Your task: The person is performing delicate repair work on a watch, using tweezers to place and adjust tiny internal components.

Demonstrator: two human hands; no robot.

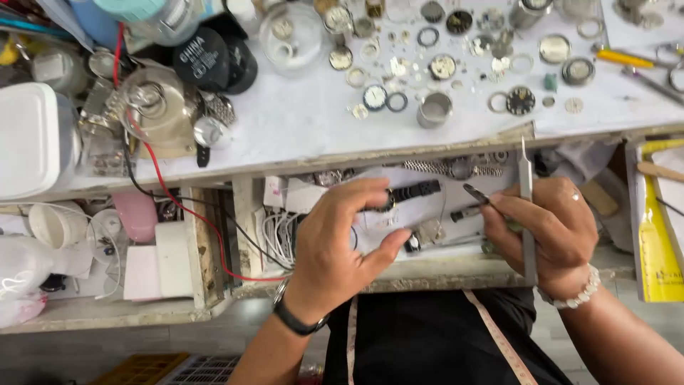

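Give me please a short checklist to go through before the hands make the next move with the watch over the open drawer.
1. Left hand has the black watch between its fingertips: ok.
2. Right hand holds a pointed tool aimed toward the watch: ok.
3. Tool tip touching the watch: not ok, there is a gap between them.
4. Second tool, the tweezers, also sits in the right hand and points up: ok, but it crowds the grip.
5. Open drawer lies under both hands to catch a dropped part: ok.
6. Watch back open or closed: cannot tell, fingers hide it.
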